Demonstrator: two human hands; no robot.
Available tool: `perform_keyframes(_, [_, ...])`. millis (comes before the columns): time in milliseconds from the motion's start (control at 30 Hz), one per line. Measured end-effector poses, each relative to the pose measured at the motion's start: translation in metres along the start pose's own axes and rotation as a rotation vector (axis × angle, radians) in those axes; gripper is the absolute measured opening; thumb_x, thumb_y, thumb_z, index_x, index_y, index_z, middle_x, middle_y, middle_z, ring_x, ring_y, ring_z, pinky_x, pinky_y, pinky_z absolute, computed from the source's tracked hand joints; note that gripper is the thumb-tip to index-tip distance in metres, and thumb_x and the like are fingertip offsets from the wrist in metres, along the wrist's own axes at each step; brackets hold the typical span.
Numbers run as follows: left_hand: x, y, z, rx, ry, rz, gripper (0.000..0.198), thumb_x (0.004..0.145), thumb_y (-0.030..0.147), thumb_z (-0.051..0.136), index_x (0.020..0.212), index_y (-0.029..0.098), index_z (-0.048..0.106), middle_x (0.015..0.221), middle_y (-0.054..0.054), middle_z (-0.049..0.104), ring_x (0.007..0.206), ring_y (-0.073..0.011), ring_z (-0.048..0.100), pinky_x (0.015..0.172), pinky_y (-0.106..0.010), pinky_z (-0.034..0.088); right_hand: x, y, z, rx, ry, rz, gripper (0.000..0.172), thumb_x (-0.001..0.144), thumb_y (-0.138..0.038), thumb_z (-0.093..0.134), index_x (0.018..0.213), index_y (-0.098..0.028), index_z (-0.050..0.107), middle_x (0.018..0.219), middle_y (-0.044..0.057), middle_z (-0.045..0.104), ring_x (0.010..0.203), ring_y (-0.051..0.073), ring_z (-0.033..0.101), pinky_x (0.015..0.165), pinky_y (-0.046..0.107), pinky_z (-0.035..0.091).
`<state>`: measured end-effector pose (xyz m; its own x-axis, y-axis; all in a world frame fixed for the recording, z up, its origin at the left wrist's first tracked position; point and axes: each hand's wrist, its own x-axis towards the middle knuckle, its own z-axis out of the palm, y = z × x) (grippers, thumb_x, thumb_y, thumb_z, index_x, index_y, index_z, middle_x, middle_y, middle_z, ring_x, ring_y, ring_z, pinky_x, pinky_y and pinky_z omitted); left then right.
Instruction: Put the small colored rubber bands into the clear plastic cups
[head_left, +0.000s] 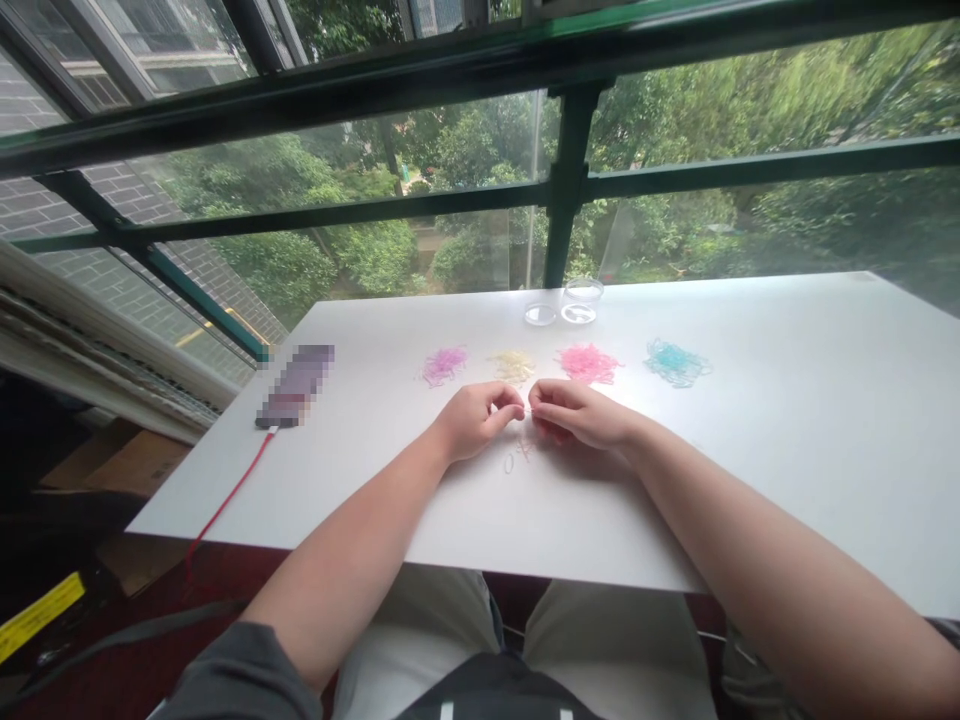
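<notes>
My left hand and my right hand meet just above the middle of the white table, fingertips almost touching. Both are closed in a pinch, with a tiny pale rubber band stretched between them, mostly hidden by the fingers. Below them lie a loose pale band and some pinkish bands. Beyond the hands, small rubber bands lie in a row of piles: purple, pale yellow, pink and teal.
Clear round dishes stand at the far edge of the white table. To the left lies a blurred-out phone with a red cable running off the table edge. A green-framed window rises behind.
</notes>
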<state>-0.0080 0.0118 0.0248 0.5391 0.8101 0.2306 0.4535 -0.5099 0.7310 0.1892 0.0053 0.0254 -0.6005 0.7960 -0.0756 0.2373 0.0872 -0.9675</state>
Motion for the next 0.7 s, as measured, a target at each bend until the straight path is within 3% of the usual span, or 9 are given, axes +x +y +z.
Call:
perform_keyframes(100, [0.0, -0.003, -0.003, 0.037, 0.033, 0.029, 0.014, 0.083, 0.026, 0.049, 0.08, 0.016, 0.06, 0.078, -0.002, 0.066, 0.066, -0.0107, 0.055, 0.062, -0.023, 0.042, -0.002, -0.001, -0.001, 0.028, -0.028, -0.025, 0.021, 0.086, -0.035, 0.047, 0.074, -0.02, 0.039, 0.062, -0.004, 0.053, 0.05, 0.008, 0.048, 0.046, 0.021, 0.033])
perform_keyframes(300, [-0.004, -0.014, -0.014, 0.043, 0.213, 0.001, 0.019, 0.086, 0.031, 0.045, 0.084, 0.015, 0.056, 0.08, -0.005, 0.064, 0.072, -0.0138, 0.057, 0.063, -0.026, 0.043, -0.003, 0.002, -0.005, 0.087, -0.03, -0.069, 0.026, 0.087, -0.042, 0.046, 0.075, -0.02, 0.037, 0.061, -0.004, 0.051, 0.051, 0.009, 0.048, 0.05, 0.023, 0.036])
perform_keyframes(567, [-0.005, -0.004, -0.007, 0.055, 0.003, 0.037, 0.016, 0.084, 0.027, 0.047, 0.078, 0.016, 0.057, 0.075, -0.002, 0.064, 0.064, -0.0108, 0.054, 0.06, -0.023, 0.041, -0.003, 0.002, -0.001, -0.005, 0.033, -0.06, 0.021, 0.088, -0.037, 0.044, 0.076, -0.02, 0.038, 0.059, -0.004, 0.05, 0.05, 0.01, 0.046, 0.049, 0.023, 0.034])
perform_keyframes(700, [-0.005, -0.008, -0.019, 0.079, 0.119, 0.028, 0.017, 0.085, 0.028, 0.046, 0.079, 0.016, 0.055, 0.075, -0.004, 0.064, 0.068, -0.0127, 0.055, 0.062, -0.024, 0.042, -0.009, 0.002, -0.017, -0.017, 0.03, -0.07, 0.023, 0.088, -0.037, 0.044, 0.074, -0.02, 0.037, 0.062, -0.003, 0.053, 0.053, 0.011, 0.049, 0.053, 0.025, 0.038])
